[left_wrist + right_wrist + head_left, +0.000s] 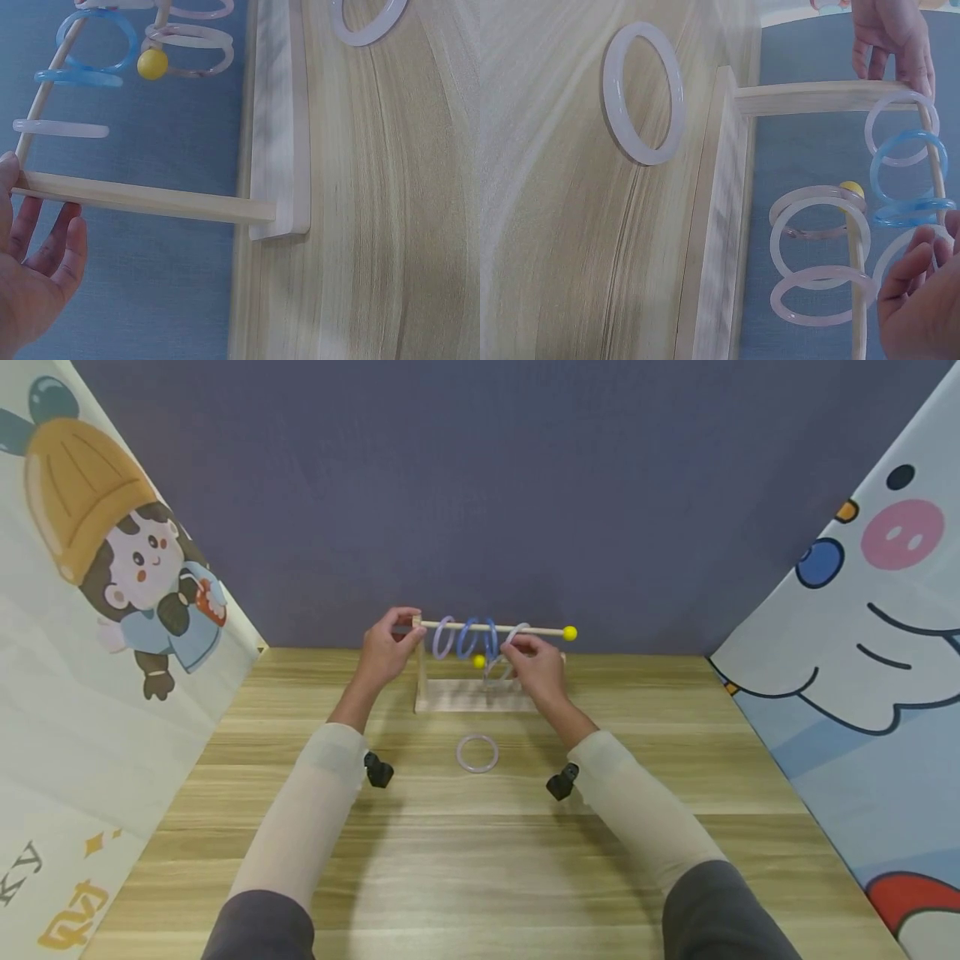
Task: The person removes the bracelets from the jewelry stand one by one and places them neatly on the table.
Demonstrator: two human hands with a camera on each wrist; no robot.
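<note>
My left hand (pixel 385 653) grips the top of the left post (pixel 142 199) of a wooden ring rack (pixel 450 697), thumb on one side and fingers on the other. An upper rod (pixel 543 631) runs right from that post to a yellow ball end (pixel 570 633). On it hang a pale purple ring (pixel 870 135), two blue rings (pixel 875 169) and a whitish ring (pixel 883 259). My right hand (pixel 542 672) pinches the whitish ring, its fingertips partly hidden in the head view. Several pale rings (pixel 776 251) hang on a lower rod (pixel 856 262) with another yellow ball (pixel 479 662).
One pale pink ring (pixel 459 753) lies flat on the wood-grain table (pixel 480 860) in front of the rack. Behind stands a dark blue-grey wall (pixel 480 510). Cartoon-printed panels (pixel 172 710) flank the table on both sides.
</note>
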